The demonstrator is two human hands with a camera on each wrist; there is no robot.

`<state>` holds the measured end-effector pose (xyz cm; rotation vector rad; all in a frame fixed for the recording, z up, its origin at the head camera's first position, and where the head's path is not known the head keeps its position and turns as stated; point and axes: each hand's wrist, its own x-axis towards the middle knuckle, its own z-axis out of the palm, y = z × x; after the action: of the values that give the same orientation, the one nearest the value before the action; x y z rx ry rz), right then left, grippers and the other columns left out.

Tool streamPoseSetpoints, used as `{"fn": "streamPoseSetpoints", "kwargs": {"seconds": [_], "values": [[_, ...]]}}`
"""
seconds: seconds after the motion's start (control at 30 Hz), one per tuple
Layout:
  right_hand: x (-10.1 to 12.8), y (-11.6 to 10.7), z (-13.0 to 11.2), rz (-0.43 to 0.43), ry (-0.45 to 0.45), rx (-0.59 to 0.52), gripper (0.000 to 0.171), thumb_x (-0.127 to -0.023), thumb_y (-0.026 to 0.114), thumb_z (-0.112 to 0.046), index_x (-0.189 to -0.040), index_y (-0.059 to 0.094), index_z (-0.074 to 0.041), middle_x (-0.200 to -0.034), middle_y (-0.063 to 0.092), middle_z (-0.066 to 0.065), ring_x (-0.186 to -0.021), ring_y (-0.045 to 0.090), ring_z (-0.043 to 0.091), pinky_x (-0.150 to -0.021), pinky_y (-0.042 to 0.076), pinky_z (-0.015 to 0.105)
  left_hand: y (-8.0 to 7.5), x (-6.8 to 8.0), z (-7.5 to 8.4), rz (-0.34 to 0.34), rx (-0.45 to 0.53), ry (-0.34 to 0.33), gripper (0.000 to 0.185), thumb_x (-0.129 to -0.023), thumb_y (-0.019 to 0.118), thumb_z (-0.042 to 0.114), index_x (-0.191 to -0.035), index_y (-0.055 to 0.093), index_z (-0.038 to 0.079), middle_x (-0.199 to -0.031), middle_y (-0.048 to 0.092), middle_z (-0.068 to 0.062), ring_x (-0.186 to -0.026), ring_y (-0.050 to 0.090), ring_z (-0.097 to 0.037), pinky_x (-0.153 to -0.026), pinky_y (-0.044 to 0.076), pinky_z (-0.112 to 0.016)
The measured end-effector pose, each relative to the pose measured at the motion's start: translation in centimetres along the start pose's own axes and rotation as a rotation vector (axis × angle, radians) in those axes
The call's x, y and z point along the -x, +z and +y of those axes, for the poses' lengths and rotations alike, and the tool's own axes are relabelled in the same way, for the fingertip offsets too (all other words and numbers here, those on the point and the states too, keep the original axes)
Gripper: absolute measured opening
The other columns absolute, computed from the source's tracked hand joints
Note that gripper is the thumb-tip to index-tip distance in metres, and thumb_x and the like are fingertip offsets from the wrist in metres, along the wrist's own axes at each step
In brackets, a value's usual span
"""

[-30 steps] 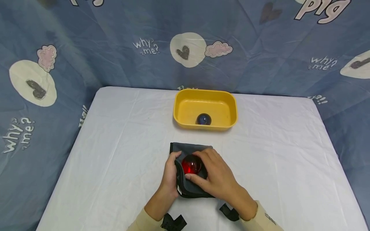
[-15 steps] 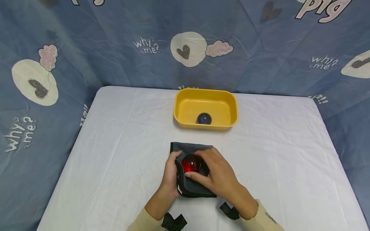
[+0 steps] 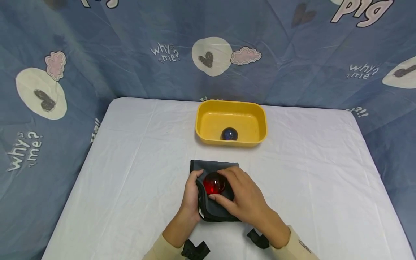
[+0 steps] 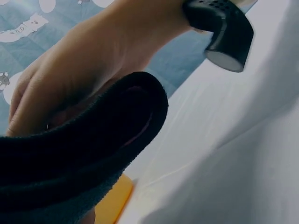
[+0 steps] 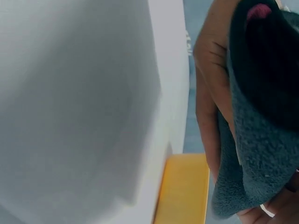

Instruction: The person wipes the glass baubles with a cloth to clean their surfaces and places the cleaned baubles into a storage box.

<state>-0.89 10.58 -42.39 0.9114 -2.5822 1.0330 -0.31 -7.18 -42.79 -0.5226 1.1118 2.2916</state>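
Observation:
A clear red glass ball (image 3: 213, 185) rests on a folded dark grey cloth (image 3: 221, 213) with black edging. My left hand (image 3: 189, 198) grips the cloth at its left edge, thumb on top. In the right wrist view the left hand's fingers (image 5: 213, 121) lie along the underside of the cloth (image 5: 268, 158). From the right, my right hand (image 3: 247, 195) pinches the ball between thumb and forefinger. Its other fingers are mostly hidden in the head view. The left wrist view shows the right hand (image 4: 88, 60) above the thick fold of cloth (image 4: 42, 172).
Beyond the cloth stands a yellow tray (image 3: 231, 142) with a dark blue glass ball (image 3: 229, 134) inside, near its front wall. White fabric covers the table (image 3: 146, 151). A blue printed curtain (image 3: 136, 79) hangs behind and along both sides.
The hands, cloth and red ball have shifted very slightly left since half a second ago. Both grips look the same, and the yellow tray and blue ball have stayed put.

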Motion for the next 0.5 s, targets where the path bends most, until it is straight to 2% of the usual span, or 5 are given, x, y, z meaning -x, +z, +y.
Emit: {"fn": "streamPoseSetpoints", "kwargs": {"seconds": [0.27, 0.5], "values": [[-0.15, -0.44, 0.21, -0.018, 0.039, -0.014, 0.058, -0.098, 0.063, -0.060, -0.121, 0.066, -0.007, -0.111, 0.065, 0.001, -0.099, 0.058, 0.014, -0.083, 0.053, 0.033, 0.21, 0.09, -0.27, -0.016, 0.002, -0.018, 0.058, -0.104, 0.031, 0.047, -0.147, 0.036, 0.008, -0.137, 0.049, -0.007, -0.122, 0.053, -0.019, -0.106, 0.044, -0.035], [-0.23, -0.19, 0.34, -0.013, 0.042, -0.002, 0.054, -0.100, 0.062, -0.058, -0.111, 0.070, -0.007, -0.102, 0.065, 0.000, -0.092, 0.056, 0.013, -0.077, 0.053, 0.032, 0.13, 0.06, -0.33, -0.025, 0.002, -0.026, 0.060, -0.104, 0.031, 0.047, -0.150, 0.033, 0.008, -0.139, 0.047, -0.006, -0.122, 0.053, -0.018, -0.106, 0.044, -0.034]]}}
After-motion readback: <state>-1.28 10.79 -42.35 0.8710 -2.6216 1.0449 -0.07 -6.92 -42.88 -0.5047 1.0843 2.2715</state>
